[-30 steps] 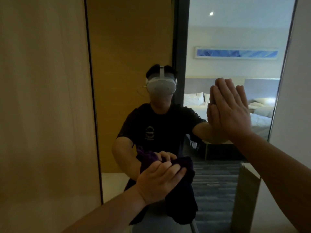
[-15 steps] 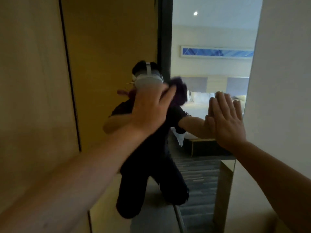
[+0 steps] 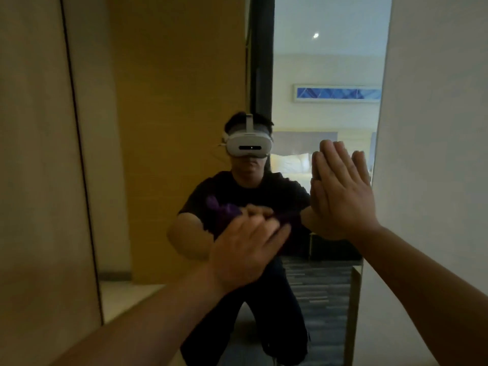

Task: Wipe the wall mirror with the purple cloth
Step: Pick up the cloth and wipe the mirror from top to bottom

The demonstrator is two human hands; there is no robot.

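Left hand (image 3: pixel 245 249) flattened on purple cloth (image 3: pixel 224 208), six o'clock on wall mirror (image 3: pixel 184 101). Right hand (image 3: pixel 340 191) spread open, empty, braced at three o'clock. Best wiped with even pressure, overlapping strokes.

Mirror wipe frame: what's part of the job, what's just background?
Job:
- wall mirror
- purple cloth, under the left hand
- right hand, flat against the glass

Background:
- wood panel left of the mirror
- white wall on the right
- reflected bedroom: blue picture, pillows
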